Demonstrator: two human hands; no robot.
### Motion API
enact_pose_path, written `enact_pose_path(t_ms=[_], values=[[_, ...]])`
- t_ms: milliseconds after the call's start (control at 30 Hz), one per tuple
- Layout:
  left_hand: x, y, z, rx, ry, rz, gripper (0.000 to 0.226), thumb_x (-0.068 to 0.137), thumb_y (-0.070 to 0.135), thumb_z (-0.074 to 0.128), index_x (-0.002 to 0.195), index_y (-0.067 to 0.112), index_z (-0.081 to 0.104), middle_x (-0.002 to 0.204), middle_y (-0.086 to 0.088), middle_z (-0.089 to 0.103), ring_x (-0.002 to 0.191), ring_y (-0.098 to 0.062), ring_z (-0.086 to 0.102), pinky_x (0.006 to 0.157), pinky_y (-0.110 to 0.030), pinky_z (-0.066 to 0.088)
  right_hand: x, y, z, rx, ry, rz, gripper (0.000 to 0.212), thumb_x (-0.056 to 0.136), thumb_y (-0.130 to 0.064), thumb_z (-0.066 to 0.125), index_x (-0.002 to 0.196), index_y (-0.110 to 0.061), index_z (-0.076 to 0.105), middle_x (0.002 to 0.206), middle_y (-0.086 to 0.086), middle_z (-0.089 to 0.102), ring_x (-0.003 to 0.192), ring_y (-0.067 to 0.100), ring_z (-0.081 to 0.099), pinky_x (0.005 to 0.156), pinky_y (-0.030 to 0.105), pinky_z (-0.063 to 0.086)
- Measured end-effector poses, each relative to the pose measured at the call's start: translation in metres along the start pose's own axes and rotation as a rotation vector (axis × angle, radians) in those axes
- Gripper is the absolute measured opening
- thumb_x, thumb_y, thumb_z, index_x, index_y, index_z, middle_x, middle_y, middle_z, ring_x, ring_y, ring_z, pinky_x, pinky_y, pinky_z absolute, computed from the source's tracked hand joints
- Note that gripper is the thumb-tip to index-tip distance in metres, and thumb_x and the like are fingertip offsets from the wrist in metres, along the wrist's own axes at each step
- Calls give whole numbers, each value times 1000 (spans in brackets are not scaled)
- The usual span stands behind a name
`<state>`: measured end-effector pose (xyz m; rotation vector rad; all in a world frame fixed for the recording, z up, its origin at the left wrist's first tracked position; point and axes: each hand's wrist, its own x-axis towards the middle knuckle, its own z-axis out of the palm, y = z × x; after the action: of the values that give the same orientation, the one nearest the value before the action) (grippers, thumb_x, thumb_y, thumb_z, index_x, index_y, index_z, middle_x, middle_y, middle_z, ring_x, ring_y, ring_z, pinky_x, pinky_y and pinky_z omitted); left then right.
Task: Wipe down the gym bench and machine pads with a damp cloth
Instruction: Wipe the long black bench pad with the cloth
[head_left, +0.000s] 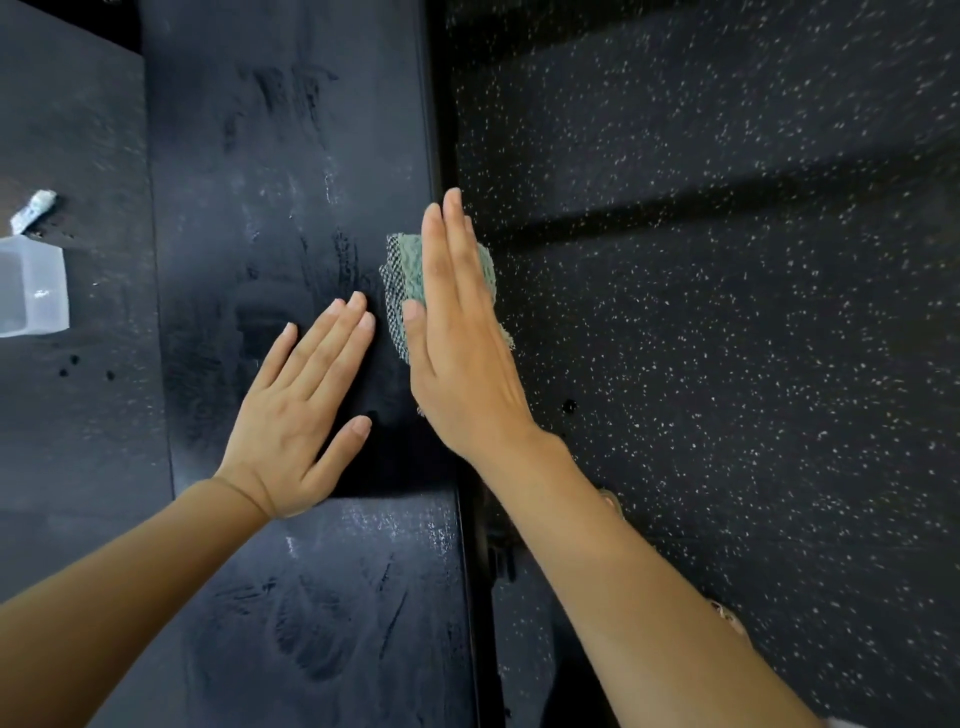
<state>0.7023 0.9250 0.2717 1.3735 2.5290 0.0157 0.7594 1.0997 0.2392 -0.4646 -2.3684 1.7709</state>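
Note:
A long black bench pad (291, 182) runs up the middle of the view, with damp streaks and smear marks on its top. My left hand (301, 410) lies flat on the pad, fingers straight and spread. My right hand (457, 332) stands on its edge along the pad's right side, fingers straight, pressing a green mesh cloth (402, 275) against that side. Most of the cloth is hidden behind the hand.
A translucent plastic container (34, 288) stands on the dark floor at the left, with a small crumpled white-and-blue wrapper (34, 210) behind it. Black rubber flooring with white speckles (727, 312) fills the right. Dark frame parts (498, 561) show under the pad's right edge.

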Motion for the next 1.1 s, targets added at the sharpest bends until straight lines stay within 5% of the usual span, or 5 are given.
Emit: enact_pose_path(t_ms=[133, 467, 700, 900, 1100], values=[[7, -3, -1, -14, 23, -9, 67, 102, 44, 22, 158, 9, 12, 167, -6, 8, 154, -24, 10, 125, -43, 6, -10, -1, -2, -67, -40, -3, 60, 105, -15, 34, 157, -5, 5, 166, 9, -6, 153, 18, -8, 124, 45, 11], [40, -22, -11, -25, 53, -99, 64, 101, 34, 25, 158, 7, 12, 166, -5, 6, 154, -19, 6, 125, -37, 3, -68, -9, -2, -87, -116, 45, 63, 105, -15, 35, 158, -11, 0, 166, 2, -10, 152, 13, -11, 124, 42, 13], [46, -28, -14, -27, 40, -80, 63, 101, 31, 25, 158, 8, 11, 166, -6, 6, 154, -19, 5, 125, -38, 2, -31, -9, -2, -70, -106, 55, 63, 103, -17, 30, 156, -13, -5, 165, -1, -14, 151, 8, -14, 125, 38, 10], [57, -32, -17, -22, 30, -102, 62, 102, 30, 23, 158, 8, 11, 167, -6, 5, 155, -20, 4, 125, -38, 1, 20, -2, -9, -33, -76, -25, 57, 104, -14, 29, 155, 0, 8, 165, 14, 0, 153, 21, -5, 125, 37, 5], [69, -34, -21, -24, 33, -123, 62, 101, 28, 23, 158, 8, 10, 166, -5, 4, 155, -19, 3, 125, -37, 0, 37, -4, -11, 17, -57, -13, 59, 104, -8, 37, 156, 0, 11, 166, 13, 0, 153, 22, -3, 124, 45, 13]])
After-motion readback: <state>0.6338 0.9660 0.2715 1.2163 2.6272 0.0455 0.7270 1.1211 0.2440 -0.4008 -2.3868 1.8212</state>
